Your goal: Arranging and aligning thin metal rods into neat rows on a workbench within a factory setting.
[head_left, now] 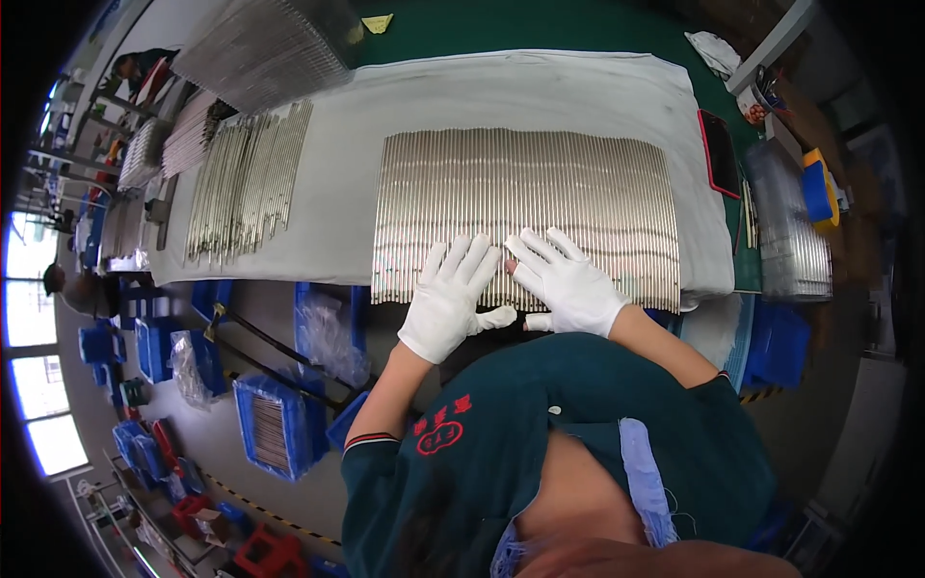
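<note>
A wide row of slim, shiny metal rods (525,183) lies side by side on the white cloth (337,193) in front of me. My left hand (448,294), in a white glove, rests flat on the near ends of the rods, fingers spread and thumb out to the right. Beside it, my right hand (568,284) wears a white glove too and lies on the same rods, its fingers apart; some bare fingertips show. Neither hand grips a rod. Further left on the cloth is a looser batch of similar rods (249,178) with uneven ends.
A clear plastic stack (260,53) stands at the far left. On the right lie a red-edged phone (718,152), clear trays (785,226) and a yellow-and-blue object (821,188). Blue bins (279,424) sit on the floor at left, one with rods inside.
</note>
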`<control>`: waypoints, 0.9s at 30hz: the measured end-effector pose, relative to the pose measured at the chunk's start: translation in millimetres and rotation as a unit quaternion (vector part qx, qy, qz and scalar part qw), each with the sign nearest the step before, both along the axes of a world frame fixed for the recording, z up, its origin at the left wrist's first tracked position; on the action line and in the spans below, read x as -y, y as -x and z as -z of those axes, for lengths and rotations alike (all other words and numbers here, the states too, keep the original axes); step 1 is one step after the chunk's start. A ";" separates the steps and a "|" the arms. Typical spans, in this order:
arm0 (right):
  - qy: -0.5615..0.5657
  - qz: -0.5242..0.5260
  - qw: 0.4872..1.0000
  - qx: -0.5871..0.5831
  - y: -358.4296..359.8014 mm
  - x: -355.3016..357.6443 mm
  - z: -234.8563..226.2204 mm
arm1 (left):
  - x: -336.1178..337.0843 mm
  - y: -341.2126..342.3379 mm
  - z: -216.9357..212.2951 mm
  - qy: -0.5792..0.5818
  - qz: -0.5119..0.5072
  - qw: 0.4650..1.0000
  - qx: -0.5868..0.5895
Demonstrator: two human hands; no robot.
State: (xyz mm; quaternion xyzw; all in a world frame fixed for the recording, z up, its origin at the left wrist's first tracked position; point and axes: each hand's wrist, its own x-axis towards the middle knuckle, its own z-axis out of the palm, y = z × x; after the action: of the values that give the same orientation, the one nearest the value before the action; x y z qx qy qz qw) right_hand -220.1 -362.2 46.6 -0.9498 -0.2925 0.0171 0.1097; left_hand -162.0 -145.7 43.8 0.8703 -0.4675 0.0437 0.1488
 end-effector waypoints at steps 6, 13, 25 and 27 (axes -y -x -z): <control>0.073 0.033 0.996 -0.031 -3.2 -10.9 -10.6 | -29.5 -12.7 6.8 -0.004 -0.024 1.000 0.011; 0.088 0.002 0.996 0.010 -6.1 -15.3 -1.2 | -30.5 -15.4 14.7 0.062 0.004 0.997 0.042; -0.124 -0.052 0.991 -0.001 -19.6 24.9 34.7 | 6.5 -18.3 41.3 0.126 0.022 0.985 0.116; -0.140 -0.052 0.989 0.015 -28.4 29.6 24.4 | 7.5 -16.8 44.0 0.126 0.002 0.983 0.131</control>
State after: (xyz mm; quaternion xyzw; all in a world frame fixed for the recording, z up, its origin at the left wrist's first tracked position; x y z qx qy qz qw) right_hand -191.6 -391.8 22.3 -0.9087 -0.3428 -0.0325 0.2359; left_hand -145.2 -153.3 -0.2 0.8305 -0.4753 0.2155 0.1950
